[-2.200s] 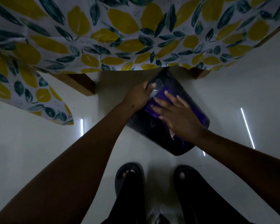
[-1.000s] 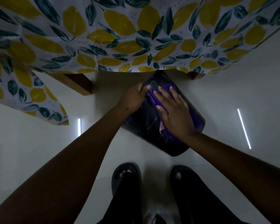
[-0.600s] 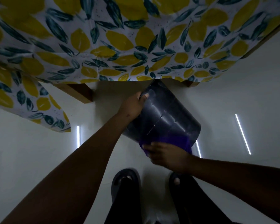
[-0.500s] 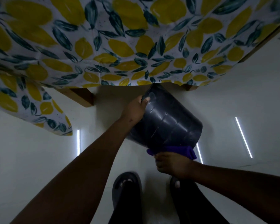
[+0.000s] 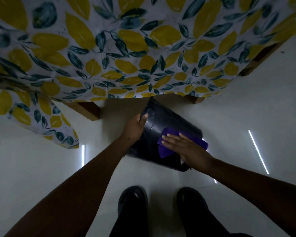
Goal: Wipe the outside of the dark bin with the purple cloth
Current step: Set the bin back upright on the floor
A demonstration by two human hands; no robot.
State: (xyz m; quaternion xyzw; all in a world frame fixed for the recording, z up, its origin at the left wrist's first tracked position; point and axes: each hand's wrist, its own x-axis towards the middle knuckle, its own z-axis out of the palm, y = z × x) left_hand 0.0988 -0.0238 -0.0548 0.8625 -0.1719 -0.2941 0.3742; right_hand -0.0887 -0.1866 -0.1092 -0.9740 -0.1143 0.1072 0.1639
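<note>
The dark bin (image 5: 164, 135) is tilted on its side between my two hands, its far end tucked just under the hem of the lemon-print tablecloth (image 5: 126, 48) and its near end hanging above the pale floor (image 5: 41, 168). My left hand (image 5: 135, 128) is closed around the bin's far left edge, thumb hooked over it, holding the bin off the ground. My right hand (image 5: 186, 147) lies flat and open, fingers spread and pointing left, pressing the purple cloth (image 5: 167, 144) against the bin's upturned side wall. The cloth is bunched under the palm (a fold sticks out past the fingertips and another trails toward the bin's right edge). I cannot tell whether a pale scrap just below my right wrist belongs to the cloth. A wooden table leg (image 5: 87, 110) stands left of my left hand, beyond it. Below both forearms, my feet in dark sandals (image 5: 132, 202) stand on the floor, near the bin's lower end.
</note>
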